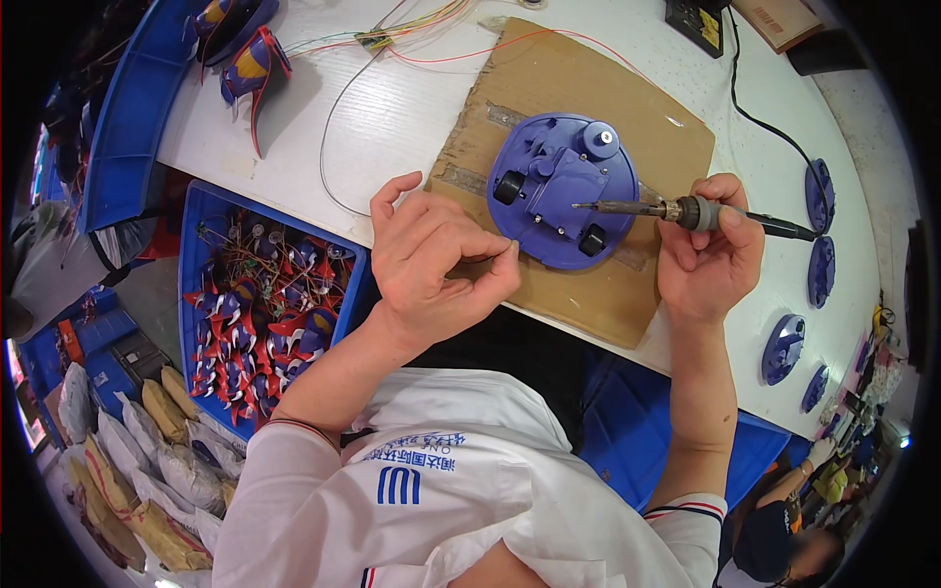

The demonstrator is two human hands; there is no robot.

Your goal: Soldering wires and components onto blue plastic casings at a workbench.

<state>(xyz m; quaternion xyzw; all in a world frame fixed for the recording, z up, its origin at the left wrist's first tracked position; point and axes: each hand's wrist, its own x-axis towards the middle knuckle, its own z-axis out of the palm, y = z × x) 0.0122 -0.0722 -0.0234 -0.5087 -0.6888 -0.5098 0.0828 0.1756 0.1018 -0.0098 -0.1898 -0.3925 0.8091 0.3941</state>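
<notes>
My right hand [708,260] grips a soldering iron [632,208] between thumb and fingers. The iron's tip points left, over a round purple plastic base [557,137] with two black wheels, a small round post and several screws. That base lies on a sheet of brown cardboard [676,127] on the white table. At the base's lower left edge, my left hand [431,255] is closed, thumb and index fingertip pinched together. Whatever is in that pinch, if anything, is too small to make out.
Thin wires meet a small circuit board [373,40]. Red-and-blue shells [255,73] stand at the upper left. A blue bin [186,294] holds many wired shells. More purple bases [784,348] lie along the right edge, near the iron's black cord [737,93]. Another person [774,539] is at lower right.
</notes>
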